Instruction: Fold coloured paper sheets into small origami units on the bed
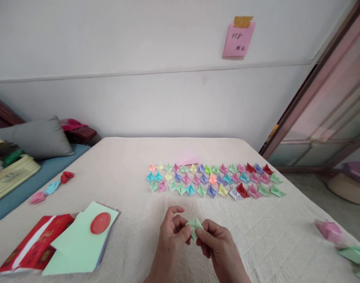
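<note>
A small piece of pale green folded paper (195,223) is held up between both hands, just above the table. My left hand (174,232) pinches its left side with thumb and finger, the index finger raised and curled. On the other side, my right hand (215,239) grips the paper with its thumb on the near face. The lower part of the paper is partly covered by the thumbs. Beyond my hands, rows of small folded paper boats (201,190) in many colours stand on the cream tablecloth (133,232).
At left lie a stack of green paper sheets (76,243), a red round lid (100,223) and a red packet (38,241). Folded pieces include a red one (67,177) at far left and a pink one (329,230) at right. A pink note (239,39) is taped to the wall.
</note>
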Motion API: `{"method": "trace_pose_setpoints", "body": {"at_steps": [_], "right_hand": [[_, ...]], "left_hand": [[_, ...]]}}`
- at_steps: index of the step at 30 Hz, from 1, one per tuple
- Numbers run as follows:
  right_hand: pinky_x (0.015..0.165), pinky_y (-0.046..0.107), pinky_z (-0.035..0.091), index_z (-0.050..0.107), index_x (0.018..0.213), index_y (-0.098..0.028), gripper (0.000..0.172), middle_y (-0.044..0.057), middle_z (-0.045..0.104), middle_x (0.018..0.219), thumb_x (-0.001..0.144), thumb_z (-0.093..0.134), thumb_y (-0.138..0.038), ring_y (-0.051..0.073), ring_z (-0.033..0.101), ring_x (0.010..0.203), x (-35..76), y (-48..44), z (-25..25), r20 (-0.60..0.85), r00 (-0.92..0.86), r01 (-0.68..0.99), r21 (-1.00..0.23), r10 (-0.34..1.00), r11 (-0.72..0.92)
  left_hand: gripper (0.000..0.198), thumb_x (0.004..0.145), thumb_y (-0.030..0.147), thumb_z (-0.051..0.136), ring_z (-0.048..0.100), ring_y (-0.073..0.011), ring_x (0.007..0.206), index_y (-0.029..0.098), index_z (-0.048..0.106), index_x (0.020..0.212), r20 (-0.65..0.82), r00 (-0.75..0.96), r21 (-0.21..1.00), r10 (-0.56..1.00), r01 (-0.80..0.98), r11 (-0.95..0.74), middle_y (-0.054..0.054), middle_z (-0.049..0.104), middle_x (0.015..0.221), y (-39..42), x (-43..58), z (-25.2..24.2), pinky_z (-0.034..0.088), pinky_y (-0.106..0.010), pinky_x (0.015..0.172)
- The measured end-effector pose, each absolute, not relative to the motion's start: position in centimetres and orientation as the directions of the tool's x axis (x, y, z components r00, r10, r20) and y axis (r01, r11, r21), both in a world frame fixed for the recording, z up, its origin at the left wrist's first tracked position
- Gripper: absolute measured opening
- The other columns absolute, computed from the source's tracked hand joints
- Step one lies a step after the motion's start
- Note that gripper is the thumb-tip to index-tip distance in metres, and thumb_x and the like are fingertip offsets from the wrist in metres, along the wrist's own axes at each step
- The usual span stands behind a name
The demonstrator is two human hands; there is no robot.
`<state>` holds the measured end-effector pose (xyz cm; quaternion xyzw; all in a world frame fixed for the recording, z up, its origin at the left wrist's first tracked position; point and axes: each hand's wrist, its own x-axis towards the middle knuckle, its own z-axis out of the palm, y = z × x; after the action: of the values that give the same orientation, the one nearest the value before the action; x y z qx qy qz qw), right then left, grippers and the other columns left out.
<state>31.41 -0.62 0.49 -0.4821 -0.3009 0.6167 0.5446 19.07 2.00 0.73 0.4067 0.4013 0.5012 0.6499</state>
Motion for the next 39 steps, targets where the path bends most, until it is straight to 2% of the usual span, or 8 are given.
{"method": "trace_pose_setpoints", "body": {"at_steps": [11,19,23,27,30,32,36,39], "right_hand": [[0.044,0.023,0.021,0.051,0.056,-0.018,0.025,-0.006,0.043,0.048,0.072,0.065,-0.031,0.008,0.033,0.044,31.5,-0.5,0.8,-0.197,0.041,-0.179,-0.966,0.980,-0.186],[0.045,0.024,0.021,0.048,0.055,-0.019,0.032,-0.006,0.040,0.050,0.075,0.066,-0.038,0.009,0.029,0.047,31.4,-0.7,0.7,-0.159,0.152,-0.128,-0.982,0.975,-0.140],[0.048,0.025,0.029,0.063,0.071,-0.018,0.032,-0.002,0.048,0.057,0.084,0.053,-0.046,0.012,0.039,0.052,32.5,-0.7,1.2,-0.098,0.086,-0.222,-0.972,0.991,-0.077],[0.071,0.031,0.044,0.071,0.096,-0.024,0.021,0.005,0.061,0.091,0.078,0.062,-0.031,0.020,0.056,0.083,33.4,-0.4,1.6,-0.031,-0.009,-0.231,-0.973,0.999,-0.032],[0.087,0.036,0.042,0.073,0.089,-0.026,0.015,0.006,0.061,0.106,0.078,0.063,-0.028,0.025,0.054,0.105,33.3,-0.3,1.8,0.039,-0.115,-0.197,-0.980,0.993,0.016],[0.084,0.036,0.043,0.072,0.081,-0.024,0.012,0.006,0.063,0.099,0.080,0.062,-0.031,0.025,0.057,0.099,33.1,-0.2,1.9,0.058,-0.142,-0.204,-0.978,0.988,0.028],[0.064,0.030,0.043,0.063,0.073,-0.021,0.020,-0.001,0.057,0.067,0.085,0.055,-0.035,0.016,0.055,0.061,33.2,-0.1,1.8,-0.019,-0.176,-0.210,-0.976,0.984,-0.057],[0.059,0.026,0.037,0.057,0.065,-0.019,0.020,-0.003,0.050,0.061,0.082,0.056,-0.030,0.014,0.047,0.061,33.6,0.0,1.2,-0.049,-0.063,-0.023,-0.998,0.997,-0.050]], "left_hand": [[0.040,0.067,0.026,0.068,0.042,-0.0083,0.046,0.018,0.046,0.100,-0.111,0.262,0.960,0.959,-0.223,0.172,0.009,0.048,0.055,2.3,18.7,0.8,0.030,-0.021,0.045],[0.040,0.072,0.022,0.068,0.047,-0.0105,0.056,0.020,0.047,0.105,-0.133,0.191,0.891,0.973,-0.406,0.201,0.007,0.052,0.059,1.0,19.9,0.9,0.034,-0.023,0.055],[0.049,0.069,0.009,0.065,0.049,-0.0095,0.056,0.020,0.046,0.113,-0.220,0.295,0.786,0.930,-0.511,0.348,0.005,0.055,0.064,1.1,18.8,1.7,0.033,-0.022,0.054],[0.056,0.065,0.004,0.067,0.049,-0.0067,0.051,0.020,0.049,0.116,-0.255,0.505,0.576,0.825,-0.605,0.549,0.003,0.058,0.070,1.3,18.4,1.3,0.030,-0.020,0.050],[0.051,0.065,0.003,0.068,0.050,-0.0062,0.051,0.019,0.054,0.112,-0.282,0.612,0.447,0.739,-0.598,0.665,0.002,0.057,0.066,1.3,18.5,0.8,0.030,-0.018,0.050],[0.045,0.068,0.007,0.068,0.051,-0.0065,0.050,0.019,0.056,0.110,-0.302,0.660,0.420,0.688,-0.556,0.717,0.001,0.058,0.063,1.2,18.6,0.7,0.031,-0.018,0.050],[0.031,0.074,0.017,0.066,0.053,-0.0085,0.053,0.019,0.059,0.105,-0.346,0.588,0.571,0.731,-0.486,0.662,-0.002,0.061,0.068,1.3,18.5,1.0,0.034,-0.020,0.050],[0.021,0.078,0.032,0.066,0.054,-0.0111,0.062,0.016,0.064,0.091,-0.307,0.439,0.748,0.845,-0.438,0.499,-0.002,0.060,0.072,1.6,18.3,1.4,0.037,-0.021,0.052]]}}
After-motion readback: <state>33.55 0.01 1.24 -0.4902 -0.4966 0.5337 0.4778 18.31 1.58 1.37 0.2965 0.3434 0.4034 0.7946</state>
